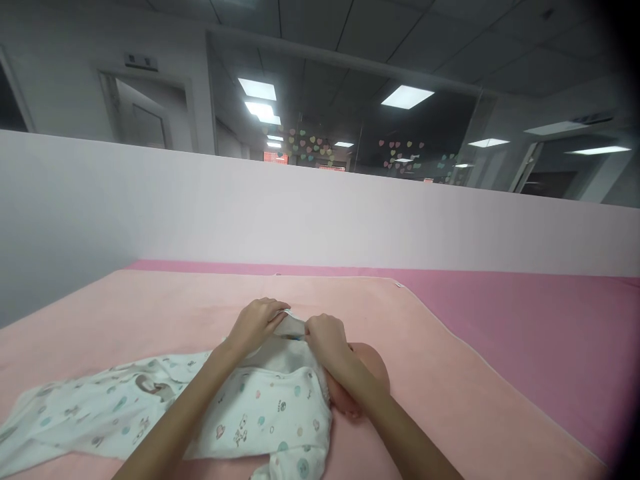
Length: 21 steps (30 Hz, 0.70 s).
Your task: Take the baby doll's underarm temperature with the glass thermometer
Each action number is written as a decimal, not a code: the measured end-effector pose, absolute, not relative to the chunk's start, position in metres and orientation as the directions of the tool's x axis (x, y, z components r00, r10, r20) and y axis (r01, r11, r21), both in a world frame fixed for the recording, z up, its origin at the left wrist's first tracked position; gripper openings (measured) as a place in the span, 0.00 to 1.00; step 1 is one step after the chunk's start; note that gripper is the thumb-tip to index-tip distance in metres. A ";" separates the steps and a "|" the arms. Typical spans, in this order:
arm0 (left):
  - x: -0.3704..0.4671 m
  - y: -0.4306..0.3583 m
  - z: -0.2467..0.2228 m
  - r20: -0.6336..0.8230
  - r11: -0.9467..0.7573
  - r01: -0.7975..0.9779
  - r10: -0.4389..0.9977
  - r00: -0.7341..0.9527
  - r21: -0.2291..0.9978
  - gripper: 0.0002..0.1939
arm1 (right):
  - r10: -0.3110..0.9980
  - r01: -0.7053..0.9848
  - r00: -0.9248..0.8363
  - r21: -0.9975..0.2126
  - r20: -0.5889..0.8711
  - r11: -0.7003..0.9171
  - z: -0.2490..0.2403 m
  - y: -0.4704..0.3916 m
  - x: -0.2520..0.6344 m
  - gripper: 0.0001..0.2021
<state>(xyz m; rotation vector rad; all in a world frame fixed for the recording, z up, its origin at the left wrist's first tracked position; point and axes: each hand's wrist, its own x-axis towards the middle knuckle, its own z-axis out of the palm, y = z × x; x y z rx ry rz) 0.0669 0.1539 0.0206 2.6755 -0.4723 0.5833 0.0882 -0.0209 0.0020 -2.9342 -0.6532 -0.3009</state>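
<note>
1. White cotton baby garment (165, 413), printed with small animals and dots, lies spread on a pink towel (450, 400). Its long axis runs left to right, and the neck end lies at the right, under the hands.
2. Left hand (255, 323): grip pinched shut on the garment's neck edge, on the far side.
3. Right hand (325, 340): grip likewise closed on the same edge, just beside the left hand. The two hands almost touch.
4. Doll (373, 373), flesh-toned: its rounded head shows just right of the right wrist, partly inside the garment. The body is hidden by cloth.
5. The neck opening lies directly in both grips, and neither hand is clearly nearer.
6. Magenta cover (550, 333) under the towel; pale partition wall (300, 213) behind. No containers in view.
</note>
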 end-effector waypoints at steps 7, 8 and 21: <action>0.064 0.155 0.010 0.459 -0.897 -0.400 -0.280 0.843 0.188 0.19 | 0.479 0.494 0.863 -0.069 0.157 -0.867 0.005 -0.018 0.100 0.12; 0.064 0.158 0.005 0.453 -0.902 -0.396 -0.284 0.845 0.174 0.21 | 0.481 0.495 0.865 -0.088 0.141 -0.864 0.003 -0.019 0.102 0.12; 0.054 0.181 -0.017 0.363 -0.948 -0.274 -0.200 0.910 0.165 0.19 | 0.495 0.458 0.869 -0.377 -0.002 -0.805 -0.001 -0.025 0.121 0.10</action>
